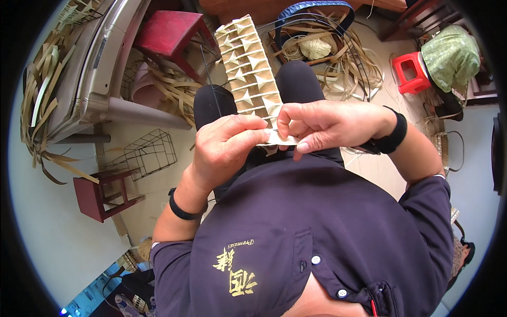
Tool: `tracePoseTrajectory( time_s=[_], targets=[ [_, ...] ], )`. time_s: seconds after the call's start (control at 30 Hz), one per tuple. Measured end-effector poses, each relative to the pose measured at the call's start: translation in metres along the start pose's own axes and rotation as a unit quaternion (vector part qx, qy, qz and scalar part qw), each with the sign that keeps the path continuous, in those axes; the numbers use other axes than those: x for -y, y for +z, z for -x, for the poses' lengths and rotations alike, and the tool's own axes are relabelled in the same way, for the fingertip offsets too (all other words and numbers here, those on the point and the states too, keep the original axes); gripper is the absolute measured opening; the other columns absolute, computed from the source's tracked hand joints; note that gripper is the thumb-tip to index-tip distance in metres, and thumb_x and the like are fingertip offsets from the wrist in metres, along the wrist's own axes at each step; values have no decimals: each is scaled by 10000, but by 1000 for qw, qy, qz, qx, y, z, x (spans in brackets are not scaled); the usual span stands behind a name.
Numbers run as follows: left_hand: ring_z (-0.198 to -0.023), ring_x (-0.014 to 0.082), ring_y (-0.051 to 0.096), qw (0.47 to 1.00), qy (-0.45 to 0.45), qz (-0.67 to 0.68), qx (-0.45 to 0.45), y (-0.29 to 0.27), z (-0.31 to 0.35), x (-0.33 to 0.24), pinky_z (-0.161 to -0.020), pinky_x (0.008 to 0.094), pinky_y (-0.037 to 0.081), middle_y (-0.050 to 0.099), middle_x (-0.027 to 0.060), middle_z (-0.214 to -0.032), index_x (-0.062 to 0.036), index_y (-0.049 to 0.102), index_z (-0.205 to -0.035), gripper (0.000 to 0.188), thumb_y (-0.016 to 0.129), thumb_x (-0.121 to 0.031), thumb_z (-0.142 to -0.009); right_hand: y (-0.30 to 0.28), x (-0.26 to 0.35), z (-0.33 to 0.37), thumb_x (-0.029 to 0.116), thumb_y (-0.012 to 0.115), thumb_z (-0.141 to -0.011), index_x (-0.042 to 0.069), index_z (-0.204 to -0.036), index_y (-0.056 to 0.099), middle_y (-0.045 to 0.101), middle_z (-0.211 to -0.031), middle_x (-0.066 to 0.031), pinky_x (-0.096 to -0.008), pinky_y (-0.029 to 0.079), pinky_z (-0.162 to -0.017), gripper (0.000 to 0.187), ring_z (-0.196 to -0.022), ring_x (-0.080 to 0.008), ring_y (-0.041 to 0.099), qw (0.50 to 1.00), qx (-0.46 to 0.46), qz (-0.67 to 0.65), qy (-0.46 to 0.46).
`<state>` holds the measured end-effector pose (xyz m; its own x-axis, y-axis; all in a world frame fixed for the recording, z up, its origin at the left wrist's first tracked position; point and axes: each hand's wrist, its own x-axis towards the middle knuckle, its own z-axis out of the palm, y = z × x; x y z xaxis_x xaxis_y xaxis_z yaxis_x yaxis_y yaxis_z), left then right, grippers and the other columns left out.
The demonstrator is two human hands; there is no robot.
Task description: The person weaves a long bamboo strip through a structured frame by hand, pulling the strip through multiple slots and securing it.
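Nearest: the left hand (224, 145) is pinched on the near end of a long, narrow, pale-tan woven panel (248, 68) with folded triangular points and cream crosswise ribs. The right hand (322, 127) sits close beside it, fingers curled at a short, flat, cream strip end (282, 138); cannot tell whether its thumb and fingertips close on the strip.

Panel position: near end at the hands before the dark shirt, far end extending out past the gap between the black-trousered knees (298, 82). Whether it rests on the legs cannot be seen.

Handling (judged): light, springy along its length; thin strips bend readily but may crease or split. Folded points look easily crushed. Best hold: flat near edge, pinched close to the weave, other hand steadying the sides.

Farther: black wire-frame basket (153, 153) and small dark-red stool (97, 198) to the left; bright-red plastic stool (409, 73) to the right. Beyond the knees, a ball of cream cord (316, 47) among loose tan strips.
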<state>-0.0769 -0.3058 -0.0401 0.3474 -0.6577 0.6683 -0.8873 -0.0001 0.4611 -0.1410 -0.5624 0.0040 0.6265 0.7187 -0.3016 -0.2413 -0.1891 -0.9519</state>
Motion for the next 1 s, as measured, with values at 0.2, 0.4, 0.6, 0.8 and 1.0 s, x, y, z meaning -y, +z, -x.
tracePoseTrajectory(
  time_s=[0.2, 0.4, 0.6, 0.8, 1.0],
  targets=[
    [-813, 285, 715, 999, -39, -16, 7, 21, 26, 9, -701, 364, 589, 718, 93, -932, -55, 719, -932, 164, 755, -1, -781, 10, -26, -6, 94, 716, -973, 43, -1087, 641, 593, -799, 30, -222, 425, -639, 146, -697, -36, 492, 984, -149, 65, 73],
    [-784, 276, 678, 983, -170, -18, 73, 37, 77, 23, -677, 370, 555, 683, 91, -880, -45, 739, -929, 114, 795, -38, -830, 32, -60, 10, 36, 708, -875, 26, -1082, 725, 723, -943, -164, -442, 558, -777, 208, -869, -375, 700, 885, -234, 402, -13],
    [-823, 272, 666, 983, -147, -90, 65, 47, 88, 27, -739, 380, 529, 693, 56, -899, -70, 738, -889, 84, 793, -75, -826, 39, -57, -7, 45, 706, -860, -10, -1060, 716, 724, -901, -181, -449, 571, -755, 208, -834, -385, 709, 861, -256, 439, -7],
    [-864, 267, 682, 987, -134, -79, 42, 50, 96, 32, -756, 385, 529, 726, 57, -939, -79, 752, -904, 89, 792, -86, -825, 36, -60, -20, 49, 692, -843, -18, -1002, 728, 725, -896, -215, -452, 580, -792, 176, -853, -391, 715, 865, -246, 436, 23],
    [-876, 270, 689, 987, -140, -70, 40, 51, 98, 33, -775, 384, 541, 735, 65, -954, -77, 755, -908, 94, 795, -89, -823, 37, -52, -21, 39, 689, -832, -20, -991, 729, 721, -902, -221, -456, 581, -800, 175, -857, -401, 712, 858, -255, 442, 60]
  ],
)
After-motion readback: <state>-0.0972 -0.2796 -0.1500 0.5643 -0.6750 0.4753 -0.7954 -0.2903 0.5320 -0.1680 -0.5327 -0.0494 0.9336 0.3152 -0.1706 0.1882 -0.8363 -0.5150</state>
